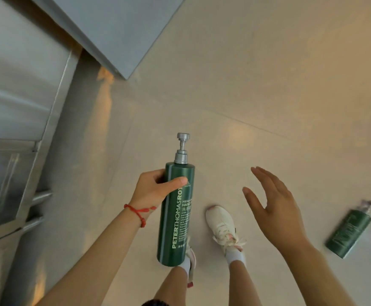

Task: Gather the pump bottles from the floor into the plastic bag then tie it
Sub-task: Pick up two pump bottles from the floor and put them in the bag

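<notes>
My left hand grips a tall green pump bottle with white lettering and a silver pump, held upright above the floor at mid-frame. A red string bracelet is on that wrist. To the right of the bottle, my right hand is spread flat with fingers apart and holds nothing. A second green pump bottle lies on its side on the floor at the far right, pump pointing up-right. No plastic bag is in view.
Stainless steel cabinets and a metal counter edge fill the left and top left. The pale tiled floor stretches across the rest. My feet in white sneakers stand below the hands.
</notes>
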### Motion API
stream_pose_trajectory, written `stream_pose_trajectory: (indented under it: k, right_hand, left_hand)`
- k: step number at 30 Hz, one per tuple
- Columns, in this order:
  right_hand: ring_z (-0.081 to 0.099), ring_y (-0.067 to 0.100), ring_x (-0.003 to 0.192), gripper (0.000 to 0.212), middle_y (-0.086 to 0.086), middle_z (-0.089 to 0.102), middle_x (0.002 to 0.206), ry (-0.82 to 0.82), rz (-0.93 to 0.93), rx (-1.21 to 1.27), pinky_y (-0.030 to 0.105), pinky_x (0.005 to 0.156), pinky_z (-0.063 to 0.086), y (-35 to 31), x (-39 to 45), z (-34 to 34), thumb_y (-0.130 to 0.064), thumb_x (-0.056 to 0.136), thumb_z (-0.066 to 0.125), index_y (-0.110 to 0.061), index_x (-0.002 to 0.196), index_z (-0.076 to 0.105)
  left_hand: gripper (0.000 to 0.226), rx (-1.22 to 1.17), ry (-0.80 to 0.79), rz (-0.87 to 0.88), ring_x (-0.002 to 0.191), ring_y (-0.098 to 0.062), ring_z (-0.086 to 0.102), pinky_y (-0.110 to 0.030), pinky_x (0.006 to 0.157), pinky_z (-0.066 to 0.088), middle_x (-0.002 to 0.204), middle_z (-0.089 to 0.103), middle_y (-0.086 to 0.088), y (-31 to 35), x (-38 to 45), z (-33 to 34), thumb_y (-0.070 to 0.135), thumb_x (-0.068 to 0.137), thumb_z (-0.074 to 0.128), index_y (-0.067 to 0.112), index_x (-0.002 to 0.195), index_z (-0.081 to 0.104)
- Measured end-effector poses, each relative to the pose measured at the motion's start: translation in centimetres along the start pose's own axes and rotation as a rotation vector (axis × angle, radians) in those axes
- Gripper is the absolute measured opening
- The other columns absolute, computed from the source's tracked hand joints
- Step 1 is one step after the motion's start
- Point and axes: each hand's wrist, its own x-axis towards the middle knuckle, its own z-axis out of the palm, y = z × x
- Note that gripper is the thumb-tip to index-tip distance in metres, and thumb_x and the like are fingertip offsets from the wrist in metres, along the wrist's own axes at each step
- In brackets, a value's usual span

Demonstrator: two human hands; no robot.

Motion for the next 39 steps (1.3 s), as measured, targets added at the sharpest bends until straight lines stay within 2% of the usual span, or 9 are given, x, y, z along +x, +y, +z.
stream_pose_trajectory:
  k: [5, 10, 16, 23, 27, 32, 39]
  right_hand:
    - [0.046, 0.022, 0.125, 0.047, 0.0, 0.048, 0.139, 0.12, 0.156, 0.115, 0.042, 0.098, 0.043, 0.9, -6.1, -5.8, -0.037, 0.088, 0.05, -0.023, 0.133, 0.045]
    - [0.042, 0.02, 0.128, 0.046, -0.001, 0.046, 0.14, 0.208, 0.273, 0.203, 0.037, 0.103, 0.037, 3.9, -11.8, -10.3, -0.033, 0.089, 0.052, -0.023, 0.133, 0.044]
    - [0.041, 0.018, 0.129, 0.046, -0.002, 0.046, 0.141, 0.287, 0.381, 0.287, 0.027, 0.101, 0.029, 10.2, -16.6, -15.0, -0.033, 0.089, 0.052, -0.025, 0.133, 0.043]
    - [0.047, 0.019, 0.123, 0.047, 0.001, 0.05, 0.136, 0.345, 0.445, 0.404, 0.03, 0.098, 0.036, 20.4, -19.8, -20.3, -0.036, 0.088, 0.052, -0.022, 0.132, 0.045]
    - [0.047, 0.006, 0.107, 0.045, 0.0, 0.052, 0.134, 0.387, 0.48, 0.435, 0.023, 0.089, 0.036, 26.6, -20.2, -23.2, -0.035, 0.088, 0.052, -0.023, 0.131, 0.046]
    - [0.041, 0.001, 0.105, 0.043, 0.0, 0.052, 0.133, 0.421, 0.567, 0.469, 0.021, 0.089, 0.033, 33.7, -18.3, -22.9, -0.035, 0.09, 0.052, -0.022, 0.131, 0.046]
    - [0.05, 0.016, 0.117, 0.045, 0.001, 0.054, 0.134, 0.467, 0.778, 0.654, 0.025, 0.092, 0.037, 41.8, -14.0, -18.5, -0.039, 0.088, 0.054, -0.024, 0.13, 0.047]
  left_hand:
    - [0.018, 0.097, -0.1, 0.088, 0.055, 0.002, 0.064, -0.008, 0.048, 0.046, 0.057, 0.071, 0.016, 6.7, -4.5, 3.2, 0.009, 0.069, 0.074, 0.025, 0.063, 0.069]
    - [0.02, 0.195, -0.204, 0.166, 0.055, 0.003, 0.065, -0.007, 0.048, 0.046, 0.058, 0.071, 0.017, 10.7, -8.7, 8.6, 0.008, 0.07, 0.074, 0.026, 0.064, 0.069]
    - [0.015, 0.265, -0.273, 0.161, 0.055, 0.0, 0.065, -0.009, 0.047, 0.047, 0.058, 0.071, 0.015, 11.4, -13.1, 17.9, 0.008, 0.07, 0.074, 0.022, 0.068, 0.069]
    - [0.014, 0.316, -0.27, 0.14, 0.054, 0.002, 0.064, -0.009, 0.049, 0.047, 0.057, 0.071, 0.014, 9.9, -15.5, 29.7, 0.007, 0.071, 0.073, 0.021, 0.071, 0.069]
    - [0.013, 0.329, -0.27, 0.13, 0.055, 0.001, 0.064, -0.009, 0.049, 0.047, 0.058, 0.071, 0.013, 9.8, -14.9, 35.8, 0.009, 0.073, 0.071, 0.021, 0.071, 0.07]
    - [0.007, 0.383, -0.291, 0.162, 0.052, 0.002, 0.063, -0.008, 0.047, 0.046, 0.056, 0.07, 0.016, 9.4, -11.1, 42.4, 0.019, 0.071, 0.073, 0.023, 0.068, 0.069]
    - [0.01, 0.475, -0.392, 0.09, 0.048, 0.002, 0.061, -0.009, 0.045, 0.045, 0.051, 0.069, 0.014, 6.9, -2.9, 50.6, 0.025, 0.07, 0.074, 0.021, 0.062, 0.069]
